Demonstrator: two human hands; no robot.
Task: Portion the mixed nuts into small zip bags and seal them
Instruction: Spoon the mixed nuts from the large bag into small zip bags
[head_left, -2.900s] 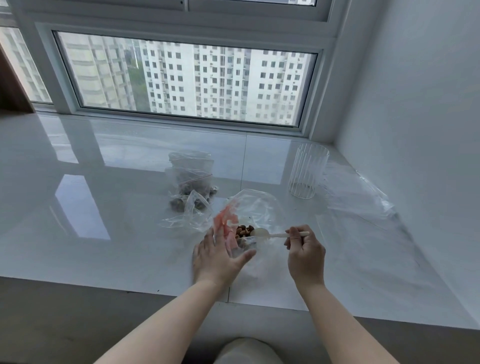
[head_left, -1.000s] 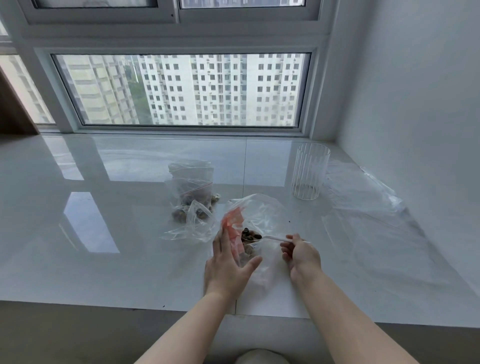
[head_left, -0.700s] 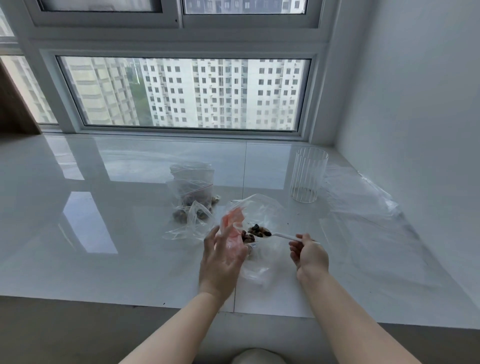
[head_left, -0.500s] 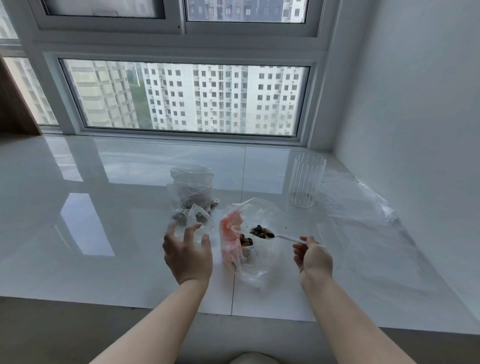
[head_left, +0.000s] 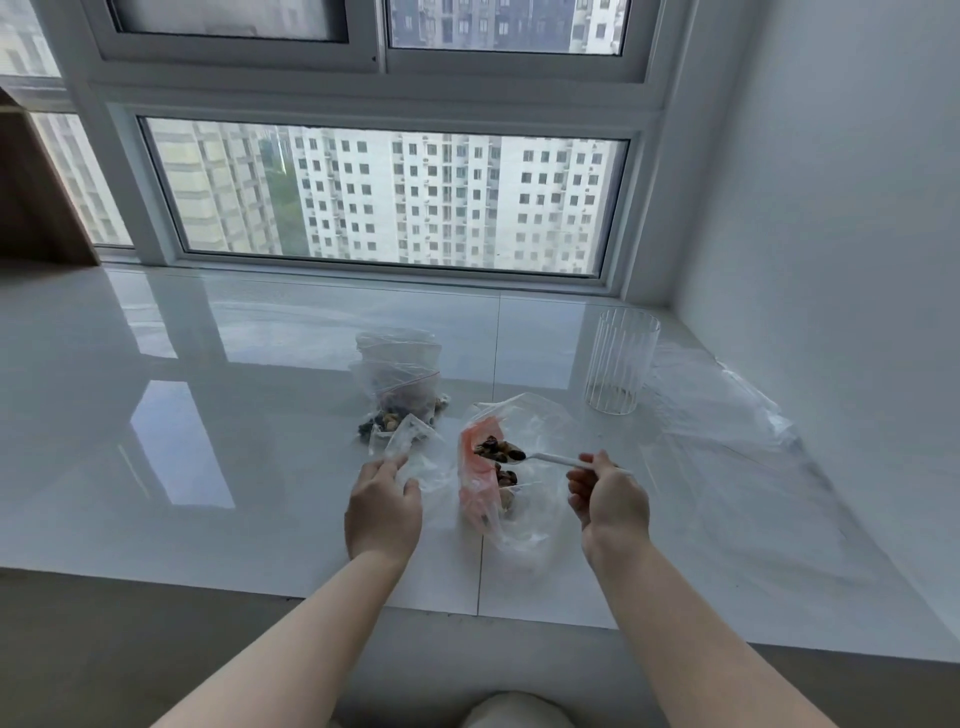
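My right hand (head_left: 608, 499) grips a white plastic spoon (head_left: 556, 458) loaded with dark mixed nuts (head_left: 497, 449), held over the mouth of a large clear bag with a pink patch (head_left: 511, 488) that still has nuts inside. My left hand (head_left: 383, 504) pinches the edge of a small clear zip bag (head_left: 415, 452) lying just left of the large bag. Behind it stand filled small zip bags (head_left: 402, 387) with nuts and a red seal line.
A ribbed clear glass (head_left: 619, 368) stands at the back right. A wide sheet of clear plastic (head_left: 737, 441) lies along the right wall. The glossy white sill (head_left: 208, 441) ends at a front edge near my arms; the window frame closes the back.
My left hand let go of the large bag, moved left and took hold of the small zip bag. The spoon came up out of the large bag full of nuts.
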